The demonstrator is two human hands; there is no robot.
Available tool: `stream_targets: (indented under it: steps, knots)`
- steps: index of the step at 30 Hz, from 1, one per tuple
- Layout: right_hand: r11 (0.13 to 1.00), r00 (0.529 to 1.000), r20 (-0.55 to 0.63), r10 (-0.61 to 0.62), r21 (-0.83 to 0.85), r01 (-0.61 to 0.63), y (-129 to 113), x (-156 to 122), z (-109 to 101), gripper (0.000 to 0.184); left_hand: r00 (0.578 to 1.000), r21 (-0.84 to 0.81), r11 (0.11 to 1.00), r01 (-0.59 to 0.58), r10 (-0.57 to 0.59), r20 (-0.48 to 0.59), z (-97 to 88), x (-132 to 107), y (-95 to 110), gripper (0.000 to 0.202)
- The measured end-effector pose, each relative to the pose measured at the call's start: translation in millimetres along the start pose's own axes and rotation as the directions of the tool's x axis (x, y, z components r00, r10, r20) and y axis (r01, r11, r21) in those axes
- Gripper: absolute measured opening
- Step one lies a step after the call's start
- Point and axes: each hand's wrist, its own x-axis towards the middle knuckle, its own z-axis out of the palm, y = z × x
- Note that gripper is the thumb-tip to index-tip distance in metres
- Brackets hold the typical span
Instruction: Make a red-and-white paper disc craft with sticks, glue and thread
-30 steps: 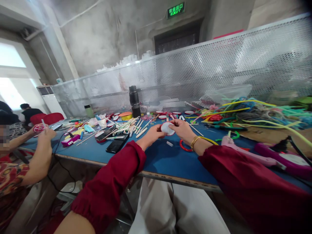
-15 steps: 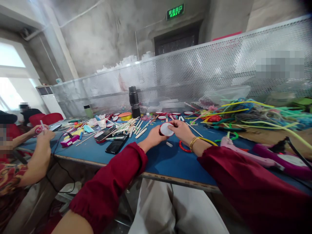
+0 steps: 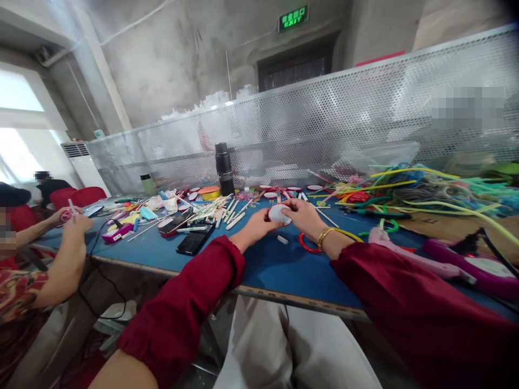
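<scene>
A small round disc (image 3: 279, 213) with a whitish face and a red rim is held above the blue table, between both hands. My left hand (image 3: 258, 226) grips it from the left, fingers closed around the edge. From the right, my right hand (image 3: 302, 217) pinches its edge, thumb on the pale face. Just below lies a short whitish stick (image 3: 283, 240). A red ring (image 3: 308, 244) rests beside my right wrist, which wears a gold bracelet (image 3: 324, 237). What the disc's underside looks like is hidden.
A black phone (image 3: 193, 241), a pile of pale sticks (image 3: 214, 210) and a black flask (image 3: 223, 168) stand to the left. Coloured pipe-cleaner-like strands (image 3: 397, 189), a pink glue gun (image 3: 413, 254) and a purple device (image 3: 470, 265) lie right. A co-worker's hands (image 3: 75, 221) work far left.
The disc has tilted slightly, and my right thumb has shifted toward its right edge. Both hands keep hold of it. The view has moved very little.
</scene>
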Motion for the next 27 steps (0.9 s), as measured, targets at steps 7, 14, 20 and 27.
stream_targets:
  steps: [7, 14, 20, 27]
  knots:
    - [0.999, 0.997, 0.070, -0.010, 0.034, 0.007, 2.7, -0.9, 1.7, 0.020, 0.993, -0.087, 0.996, 0.009, -0.019, -0.117, -2.1, 1.3, 9.3, 0.026]
    - [0.998, 0.997, 0.075, -0.014, 0.056, 0.009, 7.7, -2.7, 8.6, 0.018, 0.990, -0.029, 0.997, -0.076, 0.072, -0.121, -4.3, 3.9, 2.4, 0.019]
    - [0.996, 0.997, 0.072, -0.014, 0.086, 0.008, 7.6, -3.3, 9.1, 0.020, 0.992, -0.011, 0.999, -0.038, 0.036, -0.120, -5.4, 4.2, -0.1, 0.022]
    - [0.992, 0.997, 0.079, 0.006, 0.124, -0.016, 5.9, -3.2, 9.3, 0.020, 0.995, -0.061, 0.998, -0.006, -0.001, -0.101, -5.5, 4.2, 0.0, 0.025]
